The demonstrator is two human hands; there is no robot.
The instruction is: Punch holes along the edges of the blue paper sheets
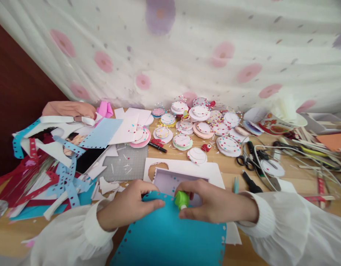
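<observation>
Head view: left hand (135,203) pinches blue sheet (173,236) at lower centre, right hand (212,201) is closed round green punch (182,198) at its upper edge; slack left grip could skew a cut.

I'm getting a bright feed, washed in soft, diffuse light whose exact source I can't make out. The pale curtain (184,62) is the brightest expanse, gently shaded along its folds, while the dark red panel (18,96) at far left sinks into dimness. Shadows on the table (10,234) look faint and soft-edged to me. The blue sheet (176,236) reads evenly lit. Fine detail is smeared, notably in the hazy pale bundle (287,107) at right, and wide-angle distortion stretches the white sleeves (300,229) toward the lower corners.
</observation>
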